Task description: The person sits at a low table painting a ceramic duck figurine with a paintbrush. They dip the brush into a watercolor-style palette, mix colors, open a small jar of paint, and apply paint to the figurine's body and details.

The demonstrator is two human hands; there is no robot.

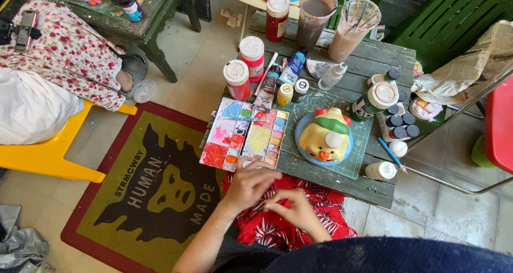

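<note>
Green slatted worktop [374, 56] carrying a paint-smeared palette [245, 134], the landmark here. Right of the palette, a yellow duck figure [325, 138] sits on a blue plate [300, 145]. Behind the palette stand paint jars [236, 79]. At its near edge, left hand [251, 185] and right hand [294, 208] meet, fingers pinching a small white object [247, 164], too small to identify.

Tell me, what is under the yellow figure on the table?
The yellow figure stands on a round blue plate, and the plate lies on a green cutting mat. The figure hides the plate's middle, so I cannot tell what is there.
</note>
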